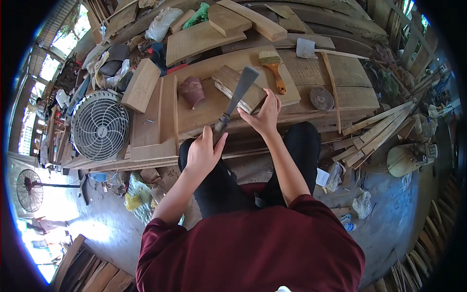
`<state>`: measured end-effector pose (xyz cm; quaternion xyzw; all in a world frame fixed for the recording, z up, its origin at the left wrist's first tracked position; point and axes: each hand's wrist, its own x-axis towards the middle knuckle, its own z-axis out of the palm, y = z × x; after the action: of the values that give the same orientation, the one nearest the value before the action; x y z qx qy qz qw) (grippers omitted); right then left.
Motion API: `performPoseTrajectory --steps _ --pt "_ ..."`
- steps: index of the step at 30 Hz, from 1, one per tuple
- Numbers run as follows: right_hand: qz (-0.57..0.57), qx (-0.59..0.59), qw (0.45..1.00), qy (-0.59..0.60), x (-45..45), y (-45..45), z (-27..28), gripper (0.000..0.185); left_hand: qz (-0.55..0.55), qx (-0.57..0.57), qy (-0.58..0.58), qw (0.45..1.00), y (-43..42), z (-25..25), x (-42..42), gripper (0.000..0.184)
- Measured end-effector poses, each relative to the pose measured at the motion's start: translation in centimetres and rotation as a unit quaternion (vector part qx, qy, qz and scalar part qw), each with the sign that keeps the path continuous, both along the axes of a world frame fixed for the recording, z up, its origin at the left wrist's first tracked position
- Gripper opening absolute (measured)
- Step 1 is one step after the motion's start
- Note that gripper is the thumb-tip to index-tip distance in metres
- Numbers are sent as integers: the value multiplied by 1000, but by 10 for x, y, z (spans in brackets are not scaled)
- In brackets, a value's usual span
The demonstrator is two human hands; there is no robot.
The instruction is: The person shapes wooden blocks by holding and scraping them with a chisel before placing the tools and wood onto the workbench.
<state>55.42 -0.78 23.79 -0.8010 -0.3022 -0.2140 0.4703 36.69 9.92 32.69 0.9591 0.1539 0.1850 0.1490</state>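
My left hand [202, 153] is closed around the dark handle of a long, flat-bladed knife [240, 91]. Its blade points up and away, widening toward a blunt end, and crosses in front of a short wooden block [254, 95]. That block has a rough, pale, splintered edge and rests tilted on the plank bench. At its near right end, my right hand [265, 116] grips it between thumb and fingers. A paintbrush [276, 75] with a wooden handle lies to the block's right. On its left stands a reddish-brown cup [192, 92].
A round grey fan [100, 125] stands at the bench's left, beside upright wood pieces [141, 85]. A dark round disc [321, 99] and a thin stick [332, 92] lie at right. Several boards [206, 43] are stacked behind. Wood strips [377, 131] jut out at lower right.
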Motion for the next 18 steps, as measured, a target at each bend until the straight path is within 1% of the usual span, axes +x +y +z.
performPoseTrajectory --steps 1,3,4,6,7,9,10,11,13,14,16,18 --pt "0 -1 1000 0 0 -2 1 94 0 -1 0 1000 1 -3 1 42" --pt "2 -18 1000 8 0 -3 2 94 -10 6 109 994 6 -3 2 40" --pt "3 -19 1000 7 0 -3 1 94 -8 5 109 994 4 -2 1 40" --pt "-8 -1 1000 5 0 1 2 95 -33 10 16 999 3 4 1 39" --pt "-8 0 1000 6 0 1 2 95 -33 10 16 999 3 4 2 39" --pt "-9 -5 1000 5 1 0 0 96 15 -58 -5 998 0 2 3 39" --pt "-9 -6 1000 6 0 -1 -1 96 22 -33 32 999 3 -3 5 40" --pt "-14 -10 1000 -1 1 0 -1 96 22 -31 32 999 6 -3 4 40" --pt "-16 -13 1000 -11 1 0 2 96 -9 -11 91 996 9 0 5 40" --pt "-9 -8 1000 0 0 0 3 96 -10 -9 90 996 9 2 5 40" --pt "-3 -6 1000 15 -1 0 3 96 2 -57 23 998 -1 9 3 42" --pt "-12 -1 1000 1 -1 0 3 95 13 -48 42 998 -2 1 7 42"
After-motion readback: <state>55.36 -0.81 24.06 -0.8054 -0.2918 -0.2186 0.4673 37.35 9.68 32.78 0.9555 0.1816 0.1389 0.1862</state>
